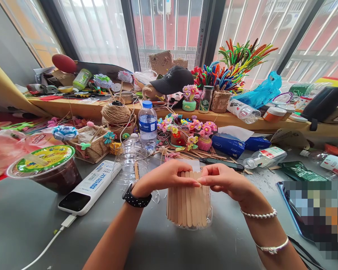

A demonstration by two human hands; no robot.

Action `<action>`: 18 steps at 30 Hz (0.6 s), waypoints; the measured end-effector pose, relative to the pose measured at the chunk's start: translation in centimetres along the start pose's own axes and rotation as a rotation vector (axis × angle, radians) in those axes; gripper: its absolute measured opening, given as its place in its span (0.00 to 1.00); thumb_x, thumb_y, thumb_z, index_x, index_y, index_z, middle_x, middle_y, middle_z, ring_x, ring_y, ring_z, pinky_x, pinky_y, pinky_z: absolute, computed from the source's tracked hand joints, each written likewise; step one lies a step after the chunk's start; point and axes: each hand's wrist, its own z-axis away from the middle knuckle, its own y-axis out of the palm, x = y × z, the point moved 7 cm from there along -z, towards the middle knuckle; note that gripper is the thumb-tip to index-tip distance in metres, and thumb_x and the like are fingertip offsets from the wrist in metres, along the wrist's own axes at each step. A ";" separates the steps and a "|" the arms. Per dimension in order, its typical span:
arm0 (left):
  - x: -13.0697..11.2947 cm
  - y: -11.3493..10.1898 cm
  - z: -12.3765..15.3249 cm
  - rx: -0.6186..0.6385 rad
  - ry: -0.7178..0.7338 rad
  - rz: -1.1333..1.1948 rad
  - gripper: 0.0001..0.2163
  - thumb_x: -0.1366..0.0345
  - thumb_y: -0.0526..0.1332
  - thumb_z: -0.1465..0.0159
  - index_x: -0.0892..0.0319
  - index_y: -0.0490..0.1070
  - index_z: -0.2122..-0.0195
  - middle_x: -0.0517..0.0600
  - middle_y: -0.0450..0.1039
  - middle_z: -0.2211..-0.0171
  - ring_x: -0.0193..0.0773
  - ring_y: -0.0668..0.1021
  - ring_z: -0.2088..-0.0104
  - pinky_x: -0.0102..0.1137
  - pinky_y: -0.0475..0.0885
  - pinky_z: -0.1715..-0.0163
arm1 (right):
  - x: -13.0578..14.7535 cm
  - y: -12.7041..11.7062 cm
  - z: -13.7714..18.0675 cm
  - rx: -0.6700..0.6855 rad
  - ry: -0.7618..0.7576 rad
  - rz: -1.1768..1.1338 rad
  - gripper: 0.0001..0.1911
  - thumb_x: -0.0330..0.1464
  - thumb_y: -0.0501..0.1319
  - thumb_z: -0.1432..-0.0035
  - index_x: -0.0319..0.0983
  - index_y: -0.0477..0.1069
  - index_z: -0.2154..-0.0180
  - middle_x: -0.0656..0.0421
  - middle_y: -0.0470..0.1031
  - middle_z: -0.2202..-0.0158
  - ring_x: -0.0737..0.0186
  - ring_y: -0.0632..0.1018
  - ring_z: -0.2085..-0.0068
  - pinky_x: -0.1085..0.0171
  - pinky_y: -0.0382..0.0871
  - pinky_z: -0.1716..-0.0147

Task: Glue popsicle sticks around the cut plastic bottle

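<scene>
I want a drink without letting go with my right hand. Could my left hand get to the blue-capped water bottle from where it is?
Probably yes. The water bottle stands upright just beyond the left hand, with only a clear plastic bottle piece beside that path.

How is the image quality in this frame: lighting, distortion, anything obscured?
Head view: bright window backlight, yet both hands, left hand and right hand, and the wooden sticks are evenly lit and sharp; wide-angle lens bends the window frames; the device at lower right is pixelated.
</scene>
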 end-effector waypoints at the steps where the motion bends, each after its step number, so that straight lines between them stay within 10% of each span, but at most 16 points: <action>1: 0.0 0.0 0.0 -0.001 0.000 0.002 0.21 0.49 0.56 0.46 0.61 0.52 0.82 0.41 0.46 0.81 0.27 0.53 0.78 0.26 0.46 0.81 | 0.0 0.0 0.0 -0.001 -0.001 -0.002 0.17 0.38 0.66 0.62 0.35 0.61 0.81 0.68 0.54 0.83 0.77 0.52 0.80 0.68 0.37 0.81; 18: 0.1 -0.1 0.2 -0.001 -0.006 -0.015 0.21 0.49 0.55 0.46 0.61 0.51 0.82 0.41 0.46 0.82 0.27 0.54 0.79 0.25 0.47 0.81 | 0.3 0.2 0.1 -0.008 -0.018 0.028 0.15 0.38 0.66 0.61 0.35 0.63 0.81 0.69 0.52 0.84 0.77 0.51 0.80 0.70 0.39 0.81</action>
